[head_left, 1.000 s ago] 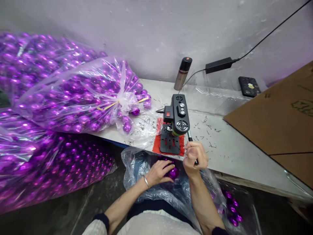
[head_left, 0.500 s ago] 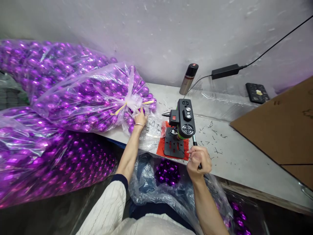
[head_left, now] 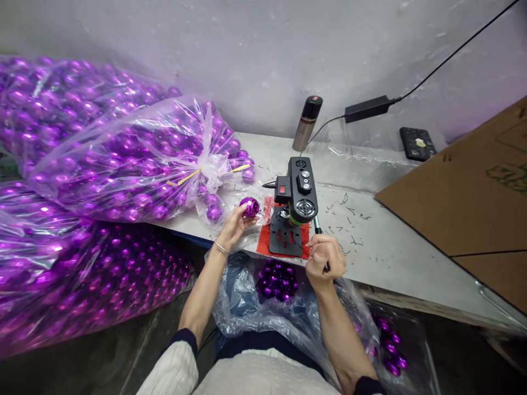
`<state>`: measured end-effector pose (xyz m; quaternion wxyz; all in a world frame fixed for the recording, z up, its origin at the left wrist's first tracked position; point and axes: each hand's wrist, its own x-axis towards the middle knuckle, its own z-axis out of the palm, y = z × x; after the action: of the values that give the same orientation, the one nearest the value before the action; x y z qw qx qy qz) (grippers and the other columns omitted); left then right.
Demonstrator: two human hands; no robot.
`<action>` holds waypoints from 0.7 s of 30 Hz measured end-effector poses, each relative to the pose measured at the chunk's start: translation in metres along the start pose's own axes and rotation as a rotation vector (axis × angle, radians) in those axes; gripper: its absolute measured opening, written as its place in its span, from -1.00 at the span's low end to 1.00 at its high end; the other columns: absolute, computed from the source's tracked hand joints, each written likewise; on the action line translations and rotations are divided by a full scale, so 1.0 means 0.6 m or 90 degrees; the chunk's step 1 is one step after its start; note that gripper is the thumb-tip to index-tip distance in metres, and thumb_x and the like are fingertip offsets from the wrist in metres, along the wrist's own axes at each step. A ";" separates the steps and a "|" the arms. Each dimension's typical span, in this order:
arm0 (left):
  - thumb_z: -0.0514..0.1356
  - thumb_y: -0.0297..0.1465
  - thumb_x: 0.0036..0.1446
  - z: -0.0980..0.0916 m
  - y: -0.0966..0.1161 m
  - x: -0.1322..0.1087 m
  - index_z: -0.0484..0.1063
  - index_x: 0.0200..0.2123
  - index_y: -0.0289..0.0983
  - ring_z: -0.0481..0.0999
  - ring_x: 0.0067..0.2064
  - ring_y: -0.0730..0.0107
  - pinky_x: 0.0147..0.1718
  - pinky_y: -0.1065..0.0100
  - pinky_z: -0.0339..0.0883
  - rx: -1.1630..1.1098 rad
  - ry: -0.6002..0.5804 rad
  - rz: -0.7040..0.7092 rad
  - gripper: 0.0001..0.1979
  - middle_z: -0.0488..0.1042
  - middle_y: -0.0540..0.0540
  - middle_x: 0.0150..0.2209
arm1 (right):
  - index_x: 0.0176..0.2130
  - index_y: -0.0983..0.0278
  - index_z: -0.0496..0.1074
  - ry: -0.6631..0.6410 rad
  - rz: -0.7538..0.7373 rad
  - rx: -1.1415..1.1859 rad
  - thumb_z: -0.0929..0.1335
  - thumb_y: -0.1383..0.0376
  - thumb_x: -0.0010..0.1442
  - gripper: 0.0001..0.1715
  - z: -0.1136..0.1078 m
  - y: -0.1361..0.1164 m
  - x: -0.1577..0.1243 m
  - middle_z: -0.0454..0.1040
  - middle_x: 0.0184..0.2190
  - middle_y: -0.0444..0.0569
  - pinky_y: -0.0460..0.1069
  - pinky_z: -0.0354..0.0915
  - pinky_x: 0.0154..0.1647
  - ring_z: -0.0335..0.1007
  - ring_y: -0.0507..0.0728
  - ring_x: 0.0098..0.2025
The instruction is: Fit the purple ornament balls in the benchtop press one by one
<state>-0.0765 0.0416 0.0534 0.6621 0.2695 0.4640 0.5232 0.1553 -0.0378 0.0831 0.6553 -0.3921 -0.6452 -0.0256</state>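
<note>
A shiny purple bauble (head_left: 249,207) is held in the fingertips of my left hand (head_left: 235,225), just left of the machine. My right hand (head_left: 326,255) is wrapped in a fist round the black-ended lever (head_left: 317,226) of a small black press-like machine (head_left: 303,189). Its slotted black base plate (head_left: 285,236) rests on a red cloth (head_left: 264,241), with nothing on the plate but slots showing red. Loose baubles (head_left: 214,211) lie left of my left hand beside a tied clear bag (head_left: 135,159) full of purple baubles.
An open plastic bag with purple baubles (head_left: 276,281) hangs at the table's front edge. Behind the machine stands a spray can (head_left: 307,123) near a power adapter (head_left: 367,109) and a phone-like black object (head_left: 417,144). A cardboard box (head_left: 461,203) is at right. Black scraps litter the table (head_left: 370,241).
My left hand has come away from the tied bag toward the machine, now with a bauble in its fingers. My right hand stays on the lever. The whole view has shifted slightly.
</note>
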 end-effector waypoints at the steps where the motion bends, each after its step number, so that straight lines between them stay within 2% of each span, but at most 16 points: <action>1: 0.39 -0.17 0.15 0.003 -0.016 -0.014 0.49 -0.11 -0.31 0.65 -0.34 0.35 -0.27 0.35 0.55 -0.032 -0.003 -0.020 -0.63 0.64 -0.10 -0.30 | -0.46 0.20 0.27 0.004 0.003 -0.001 0.26 0.42 0.35 -0.67 0.000 -0.001 0.004 0.41 -0.50 -0.14 -0.02 0.24 -0.42 0.36 0.03 -0.46; 3: 0.41 -0.18 0.13 0.013 -0.047 -0.032 0.51 -0.16 -0.31 0.65 -0.34 0.38 -0.29 0.39 0.52 -0.054 0.003 -0.042 -0.65 0.64 -0.10 -0.32 | -0.48 0.20 0.25 0.010 0.008 -0.007 0.26 0.41 0.36 -0.64 0.001 -0.004 0.013 0.40 -0.52 -0.14 -0.02 0.22 -0.42 0.36 0.04 -0.46; 5: 0.43 -0.18 0.11 0.026 -0.075 -0.038 0.52 -0.11 -0.30 0.62 -0.37 0.43 -0.35 0.45 0.47 -0.019 0.012 -0.037 -0.61 0.64 -0.08 -0.31 | -0.50 0.20 0.25 0.011 0.009 -0.016 0.26 0.40 0.37 -0.62 0.000 -0.006 0.023 0.38 -0.54 -0.15 -0.02 0.20 -0.43 0.35 0.04 -0.47; 9: 0.47 -0.18 0.06 0.052 -0.115 -0.034 0.51 0.11 -0.29 0.51 -0.43 0.50 -0.47 0.48 0.33 0.169 0.020 0.035 -0.41 0.61 -0.03 -0.31 | -0.49 0.20 0.26 0.001 -0.004 -0.030 0.25 0.40 0.38 -0.62 -0.001 -0.009 0.034 0.35 -0.56 -0.15 -0.02 0.20 -0.44 0.34 0.03 -0.48; 15: 0.46 -0.17 0.08 0.067 -0.125 -0.039 0.49 0.23 -0.20 0.37 -0.50 0.44 -0.41 0.40 0.29 0.514 -0.013 0.183 -0.34 0.42 0.12 -0.53 | -0.47 0.20 0.25 -0.014 -0.025 -0.034 0.25 0.44 0.36 -0.65 -0.003 -0.010 0.031 0.34 -0.56 -0.16 -0.03 0.20 -0.44 0.34 0.02 -0.48; 18: 0.46 -0.14 0.10 0.072 -0.125 -0.040 0.48 0.25 -0.17 0.45 -0.46 0.37 -0.36 0.36 0.36 0.610 -0.015 0.231 -0.34 0.49 0.08 -0.47 | -0.46 0.20 0.25 -0.023 -0.031 -0.039 0.25 0.45 0.35 -0.66 -0.005 -0.010 0.030 0.36 -0.55 -0.16 -0.04 0.21 -0.44 0.34 0.02 -0.47; 21: 0.46 -0.09 0.09 0.076 -0.137 -0.035 0.46 0.25 -0.20 0.61 -0.28 0.22 -0.18 0.26 0.48 0.659 -0.030 0.312 -0.30 0.64 -0.07 -0.26 | -0.45 0.20 0.25 -0.028 -0.031 -0.039 0.25 0.46 0.34 -0.67 -0.006 -0.011 0.028 0.37 -0.54 -0.15 -0.05 0.21 -0.45 0.34 0.02 -0.46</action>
<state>0.0006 0.0025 0.0103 0.3130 0.6699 0.5691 0.3598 0.1577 -0.0361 0.1013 0.6278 -0.3964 -0.6678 -0.0527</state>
